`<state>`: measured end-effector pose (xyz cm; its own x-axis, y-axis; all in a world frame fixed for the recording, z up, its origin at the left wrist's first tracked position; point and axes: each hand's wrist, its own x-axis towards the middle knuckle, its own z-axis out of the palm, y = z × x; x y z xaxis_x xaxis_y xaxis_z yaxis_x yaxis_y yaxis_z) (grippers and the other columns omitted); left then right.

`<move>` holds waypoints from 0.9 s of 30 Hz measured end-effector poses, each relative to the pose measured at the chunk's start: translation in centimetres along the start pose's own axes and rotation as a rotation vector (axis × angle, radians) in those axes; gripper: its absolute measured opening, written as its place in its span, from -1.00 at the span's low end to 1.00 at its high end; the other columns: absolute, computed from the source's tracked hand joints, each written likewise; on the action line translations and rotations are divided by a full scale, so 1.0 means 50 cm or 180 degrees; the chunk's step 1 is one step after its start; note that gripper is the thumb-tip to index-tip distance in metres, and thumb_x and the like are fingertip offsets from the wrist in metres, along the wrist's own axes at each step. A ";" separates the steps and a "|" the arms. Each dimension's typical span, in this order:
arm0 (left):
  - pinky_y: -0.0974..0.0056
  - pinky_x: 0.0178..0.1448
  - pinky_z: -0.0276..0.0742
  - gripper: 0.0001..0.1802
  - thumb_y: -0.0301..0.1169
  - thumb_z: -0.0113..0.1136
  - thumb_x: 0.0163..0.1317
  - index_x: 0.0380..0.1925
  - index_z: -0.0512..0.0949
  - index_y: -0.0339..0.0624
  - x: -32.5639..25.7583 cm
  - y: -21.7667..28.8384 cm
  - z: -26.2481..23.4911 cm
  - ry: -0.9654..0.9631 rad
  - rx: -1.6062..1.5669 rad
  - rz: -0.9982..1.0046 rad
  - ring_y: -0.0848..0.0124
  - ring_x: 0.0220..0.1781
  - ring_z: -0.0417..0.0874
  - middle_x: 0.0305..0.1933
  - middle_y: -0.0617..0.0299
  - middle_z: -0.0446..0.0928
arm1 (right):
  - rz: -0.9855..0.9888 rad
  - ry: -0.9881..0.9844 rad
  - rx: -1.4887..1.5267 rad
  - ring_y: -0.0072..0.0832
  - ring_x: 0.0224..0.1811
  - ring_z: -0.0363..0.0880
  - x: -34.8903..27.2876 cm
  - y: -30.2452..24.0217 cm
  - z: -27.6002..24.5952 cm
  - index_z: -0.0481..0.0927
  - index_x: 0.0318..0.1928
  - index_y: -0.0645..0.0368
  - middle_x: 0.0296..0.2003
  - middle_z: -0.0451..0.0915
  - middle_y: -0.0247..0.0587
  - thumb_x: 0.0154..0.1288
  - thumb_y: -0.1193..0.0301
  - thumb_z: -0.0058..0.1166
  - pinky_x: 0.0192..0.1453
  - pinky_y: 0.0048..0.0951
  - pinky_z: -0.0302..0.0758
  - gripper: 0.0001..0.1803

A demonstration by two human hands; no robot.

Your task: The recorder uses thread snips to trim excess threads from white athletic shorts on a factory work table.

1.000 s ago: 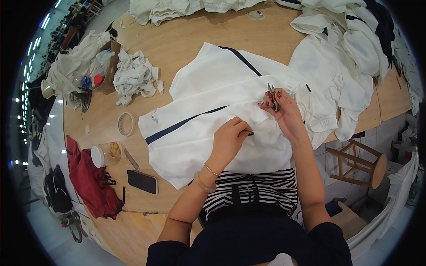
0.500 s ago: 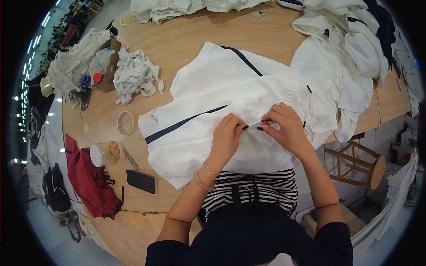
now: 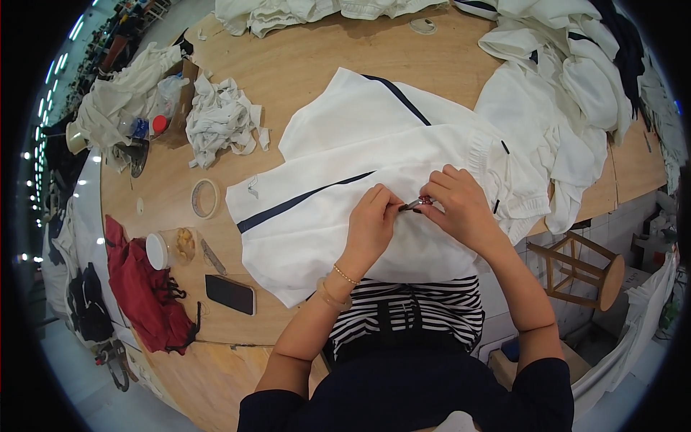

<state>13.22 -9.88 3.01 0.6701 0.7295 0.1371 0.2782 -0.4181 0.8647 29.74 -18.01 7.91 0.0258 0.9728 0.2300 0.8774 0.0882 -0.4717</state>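
White shorts (image 3: 302, 162) with navy side stripes and a gathered waistband lie across the table in front of me. Over their near leg, my left hand (image 3: 372, 216) is closed in a pinch on the white cloth. My right hand (image 3: 458, 209) grips small metal thread snips (image 3: 413, 204) with red on the handle. The tips of the snips point left and meet the left fingertips. Any thread between them is too fine to make out.
Left of the shorts are a tape roll (image 3: 205, 199), a lidded jar (image 3: 171, 248), a black phone (image 3: 230, 294) and a red cloth bag (image 3: 147, 295). White scraps (image 3: 223, 119) lie farther back. More white garments (image 3: 547, 108) pile up at right, above a wooden stool (image 3: 583, 270).
The right hand has turned slightly and the snips have drawn closer to the left fingertips. My left hand has barely shifted. The shorts lie much as before.
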 end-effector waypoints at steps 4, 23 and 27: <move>0.21 -0.31 0.40 -0.91 -0.63 0.16 0.08 -0.44 0.45 -0.29 0.003 0.000 0.002 -0.0085 0.0012 -0.0104 0.18 -0.37 0.49 -0.41 0.13 0.43 | -0.0024 -0.0048 -0.0071 -0.39 -0.32 0.39 0.005 -0.001 0.000 0.51 -0.44 0.13 -0.46 0.43 -0.36 -0.09 0.47 0.30 -0.24 -0.40 0.29 -0.79; -0.06 0.44 0.08 -0.31 -0.37 0.16 0.20 0.34 0.17 -0.12 -0.163 0.104 -0.016 -0.2777 0.0543 -0.0014 -0.06 0.40 0.19 0.38 -0.18 0.14 | 0.1722 0.1419 0.1770 -0.66 -0.24 0.41 -0.065 0.065 -0.059 0.51 -0.09 0.26 -0.25 0.52 -0.34 0.25 0.59 0.03 -0.17 -0.56 0.38 -0.79; 0.01 0.41 0.15 -0.29 -0.30 0.16 0.24 0.37 0.14 -0.10 -0.158 0.097 -0.019 -0.2001 0.0344 0.0376 0.00 0.34 0.30 0.37 -0.09 0.21 | 0.1919 0.2316 0.2227 -0.76 -0.33 0.27 -0.085 0.082 -0.046 0.45 -0.04 0.16 -0.33 0.37 -0.53 0.40 0.40 -0.06 -0.25 -0.70 0.22 -0.81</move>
<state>8.60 -17.16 6.56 0.9663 0.2329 -0.1091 0.2238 -0.5521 0.8032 34.30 -22.26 6.96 0.8133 0.5660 0.1349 0.1812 -0.0261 -0.9831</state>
